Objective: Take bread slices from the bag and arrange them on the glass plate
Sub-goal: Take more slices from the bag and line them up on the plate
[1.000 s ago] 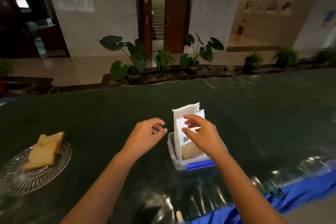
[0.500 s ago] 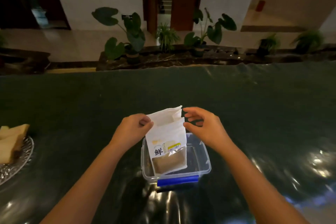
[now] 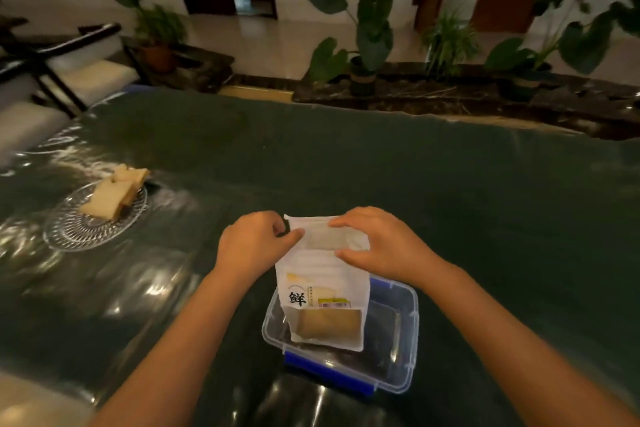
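Note:
A white bread bag (image 3: 322, 291) stands upright in a clear plastic box (image 3: 398, 340) with a blue clip. Bread shows through the bag's clear window. My left hand (image 3: 252, 243) pinches the bag's top left corner. My right hand (image 3: 384, 246) grips the top right of the bag, thumb in front and fingers behind. To the left, a round glass plate (image 3: 72, 232) holds two bread slices (image 3: 114, 191), one leaning on the other.
The table (image 3: 415, 184) wears a dark green cloth under shiny clear plastic. Potted plants (image 3: 360, 45) line a low ledge beyond its far edge. A dark-framed chair (image 3: 52, 59) with pale cushions stands at the far left.
Both hands have closed on the bag's top, where before the right hand hovered beside it. The view has swung left, so the plate is fully in sight again.

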### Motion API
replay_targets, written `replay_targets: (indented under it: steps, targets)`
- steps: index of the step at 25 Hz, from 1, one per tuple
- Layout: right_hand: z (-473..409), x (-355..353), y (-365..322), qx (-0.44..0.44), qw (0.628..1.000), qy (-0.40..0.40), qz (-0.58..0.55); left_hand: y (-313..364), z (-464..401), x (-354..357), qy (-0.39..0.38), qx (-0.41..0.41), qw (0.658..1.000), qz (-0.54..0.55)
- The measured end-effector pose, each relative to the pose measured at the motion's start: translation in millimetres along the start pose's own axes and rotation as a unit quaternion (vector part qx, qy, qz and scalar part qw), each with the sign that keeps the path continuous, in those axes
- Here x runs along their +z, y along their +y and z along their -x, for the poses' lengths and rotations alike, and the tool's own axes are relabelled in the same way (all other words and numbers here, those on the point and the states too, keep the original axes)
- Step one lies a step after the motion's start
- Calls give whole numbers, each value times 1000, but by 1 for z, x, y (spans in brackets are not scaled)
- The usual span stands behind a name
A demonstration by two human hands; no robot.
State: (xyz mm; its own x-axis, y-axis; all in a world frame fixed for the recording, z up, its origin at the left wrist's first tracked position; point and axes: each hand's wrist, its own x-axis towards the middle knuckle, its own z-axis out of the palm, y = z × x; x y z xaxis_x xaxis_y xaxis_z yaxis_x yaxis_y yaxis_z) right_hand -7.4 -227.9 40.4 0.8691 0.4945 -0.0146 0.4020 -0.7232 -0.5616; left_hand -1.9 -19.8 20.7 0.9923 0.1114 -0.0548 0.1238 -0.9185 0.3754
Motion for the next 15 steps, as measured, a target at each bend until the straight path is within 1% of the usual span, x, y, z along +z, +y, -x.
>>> replay_targets:
  steps: [2, 5, 7, 9, 13, 15]
  targets:
    - [-5, 3, 2, -26, 998, -30, 40, 8, -1, 2, -51, -23, 997, -61]
    - [-6, 5, 8, -28, 995, -57, 75, 16, -3, 9, -101, -53, 992, -62]
    - [-2, 6, 13, -28, 992, -74, 94, 18, -3, 10, -99, -58, 993, -43]
    - [7, 2, 15, -35, 988, -83, 123, 16, -1, 8, -79, -47, 995, -31]
    - [43, -2, 12, -63, 962, -133, 231, -6, 16, 2, -53, -37, 998, -8]
    - [60, -1, 7, -63, 950, -164, 258, -17, 26, 0, -51, -30, 998, 24]
